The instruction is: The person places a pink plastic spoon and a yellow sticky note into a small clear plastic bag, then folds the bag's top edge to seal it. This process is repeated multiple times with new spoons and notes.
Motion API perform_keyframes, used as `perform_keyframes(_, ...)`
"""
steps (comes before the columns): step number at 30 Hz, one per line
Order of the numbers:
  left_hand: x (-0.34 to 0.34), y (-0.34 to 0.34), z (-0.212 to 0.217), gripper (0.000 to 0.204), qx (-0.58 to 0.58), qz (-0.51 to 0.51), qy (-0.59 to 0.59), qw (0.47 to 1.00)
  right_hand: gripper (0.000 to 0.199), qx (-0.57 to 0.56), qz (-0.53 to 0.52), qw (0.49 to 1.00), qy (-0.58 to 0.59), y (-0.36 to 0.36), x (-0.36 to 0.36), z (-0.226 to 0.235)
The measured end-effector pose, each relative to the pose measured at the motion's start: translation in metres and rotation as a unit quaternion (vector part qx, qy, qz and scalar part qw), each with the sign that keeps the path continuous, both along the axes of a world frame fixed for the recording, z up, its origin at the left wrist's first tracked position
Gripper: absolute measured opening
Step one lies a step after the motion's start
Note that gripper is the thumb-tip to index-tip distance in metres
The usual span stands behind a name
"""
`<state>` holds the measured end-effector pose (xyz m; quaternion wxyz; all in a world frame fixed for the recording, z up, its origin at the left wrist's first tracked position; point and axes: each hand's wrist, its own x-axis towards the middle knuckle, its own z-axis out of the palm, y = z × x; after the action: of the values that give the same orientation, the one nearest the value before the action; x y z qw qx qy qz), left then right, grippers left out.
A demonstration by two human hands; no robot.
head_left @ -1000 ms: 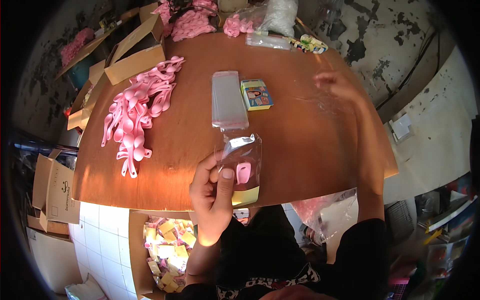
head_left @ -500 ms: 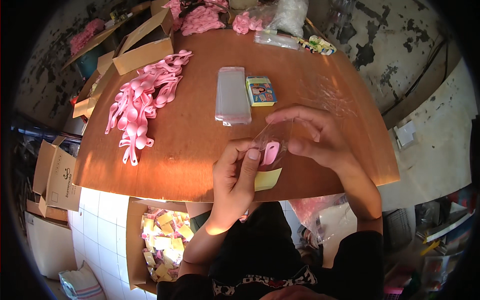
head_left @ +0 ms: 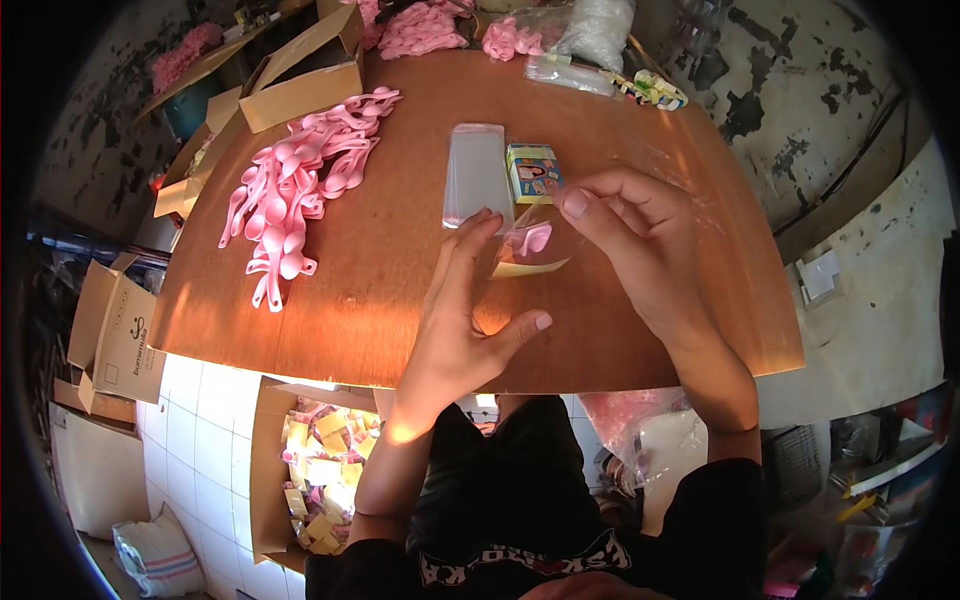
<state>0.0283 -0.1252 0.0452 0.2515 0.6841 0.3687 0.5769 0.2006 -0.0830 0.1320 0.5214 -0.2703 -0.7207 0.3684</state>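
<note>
My right hand [head_left: 640, 240] pinches the top edge of a clear plastic bag [head_left: 540, 212] between thumb and fingers, above the table. Inside the bag are a pink spoon [head_left: 532, 238], mostly hidden except its handle end, and a pale yellow card [head_left: 528, 268] at the lower side. Beside the bag, on its left, my left hand [head_left: 450, 330] is spread, thumb well apart from the fingers, with nothing gripped. Beyond the hands lie a stack of flat clear bags [head_left: 475, 172] and a stack of small colourful cards [head_left: 533, 172]. A heap of pink spoons [head_left: 295, 185] covers the table's left part.
An open cardboard box [head_left: 305, 95] stands at the table's far left edge. Clear plastic packs [head_left: 570, 75] and pink items [head_left: 425, 30] lie along the far edge. Below the near edge, a carton [head_left: 268, 480] holds many filled packets.
My left hand has let go of the bag and spread its fingers. My right hand still pinches the bag, which has moved away from me with the spoon and card.
</note>
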Motion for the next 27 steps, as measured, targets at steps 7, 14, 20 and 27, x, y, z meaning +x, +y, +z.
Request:
perform_keyframes(7, -0.006, -0.01, -0.014, 0.058, -0.178, -0.112, -0.213, 0.954, 0.026, -0.27, 0.102, 0.955, 0.061, 0.01, 0.008, -0.011)
perform_keyframes(14, -0.011, -0.015, -0.028, 0.055, -0.203, -0.126, -0.218, 0.946, 0.023, -0.285, 0.104, 0.952, -0.033, 0.012, 0.008, -0.064)
perform_keyframes(20, -0.02, -0.004, -0.021, 0.025, -0.178, -0.063, -0.243, 0.952, 0.022, -0.27, 0.111, 0.956, -0.011, 0.01, 0.002, -0.069)
perform_keyframes(27, -0.029, -0.001, -0.028, 0.017, -0.176, -0.047, -0.259, 0.948, 0.018, -0.223, 0.098, 0.97, -0.01, 0.013, 0.009, -0.08)
